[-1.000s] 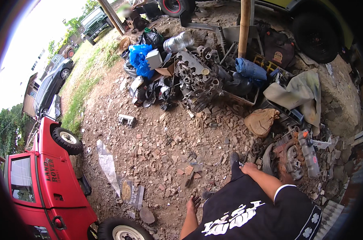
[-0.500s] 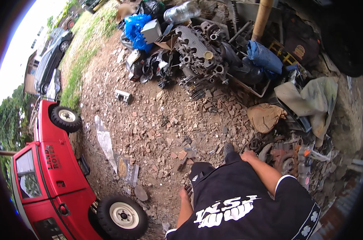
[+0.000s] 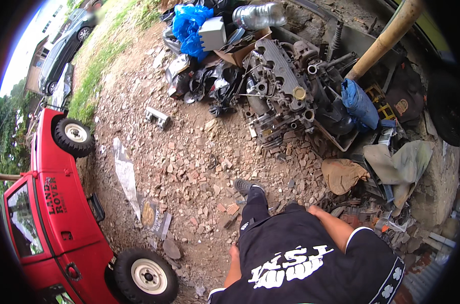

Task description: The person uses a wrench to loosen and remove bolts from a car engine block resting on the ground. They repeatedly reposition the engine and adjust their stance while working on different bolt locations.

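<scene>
My left hand (image 3: 234,250) hangs beside my dark trouser leg (image 3: 255,205), with its fingers hidden against the leg. On the other side, my right hand (image 3: 314,209) is low by my hip, and its fingers cannot be made out. Nothing shows in either hand. My dark shoe (image 3: 243,186) is on stony ground in front of me. A brown sack (image 3: 344,176) lies ahead and to the right, beyond my right hand. Ahead of me sits a greasy car engine (image 3: 278,83) with a yellowish round cap on top.
A red off-road vehicle (image 3: 62,202) stands along the left. Around the engine are a blue plastic bag (image 3: 189,30), a large clear bottle (image 3: 260,16), a bamboo pole (image 3: 384,40) and a folded blue cloth (image 3: 359,104). A small metal part (image 3: 158,118) lies on the rubble.
One leg has stepped forward, and its shoe now shows on the rubble. The engine and junk have shifted right and closer in view. My left hand's fingers, visible before, are now hidden.
</scene>
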Motion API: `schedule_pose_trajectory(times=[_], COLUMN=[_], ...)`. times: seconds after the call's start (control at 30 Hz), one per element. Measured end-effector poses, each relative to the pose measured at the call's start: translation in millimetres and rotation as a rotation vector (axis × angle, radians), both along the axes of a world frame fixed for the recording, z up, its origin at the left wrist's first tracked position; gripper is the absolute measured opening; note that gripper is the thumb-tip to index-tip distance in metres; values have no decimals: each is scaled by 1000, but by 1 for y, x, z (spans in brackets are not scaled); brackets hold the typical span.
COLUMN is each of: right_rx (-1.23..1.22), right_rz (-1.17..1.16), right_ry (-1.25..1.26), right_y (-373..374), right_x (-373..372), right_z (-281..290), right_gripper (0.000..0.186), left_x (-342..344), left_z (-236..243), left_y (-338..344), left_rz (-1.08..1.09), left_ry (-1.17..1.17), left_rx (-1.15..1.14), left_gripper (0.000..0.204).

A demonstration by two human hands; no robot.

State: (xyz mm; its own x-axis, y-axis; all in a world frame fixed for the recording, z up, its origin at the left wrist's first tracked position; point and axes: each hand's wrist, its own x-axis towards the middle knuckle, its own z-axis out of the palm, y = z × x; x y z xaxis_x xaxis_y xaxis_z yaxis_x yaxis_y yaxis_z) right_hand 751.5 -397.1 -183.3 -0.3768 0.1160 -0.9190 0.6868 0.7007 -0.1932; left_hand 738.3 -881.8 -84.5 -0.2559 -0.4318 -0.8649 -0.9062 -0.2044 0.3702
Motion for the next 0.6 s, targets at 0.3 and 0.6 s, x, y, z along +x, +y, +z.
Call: schedule_pose_trajectory(times=[0.3,0.6], right_rx=[87,102], right_rz=[-184,-244], right_ry=[91,133], right_y=[-9,-85], right_x=[-237,-371], right_z=[43,83], right_gripper=[61,49], left_x=[-295,-480], left_z=[7,53], left_y=[35,86], left_rz=[-337,-650], left_ry=[204,301], left_rx=[265,422], left_gripper=[43,45])
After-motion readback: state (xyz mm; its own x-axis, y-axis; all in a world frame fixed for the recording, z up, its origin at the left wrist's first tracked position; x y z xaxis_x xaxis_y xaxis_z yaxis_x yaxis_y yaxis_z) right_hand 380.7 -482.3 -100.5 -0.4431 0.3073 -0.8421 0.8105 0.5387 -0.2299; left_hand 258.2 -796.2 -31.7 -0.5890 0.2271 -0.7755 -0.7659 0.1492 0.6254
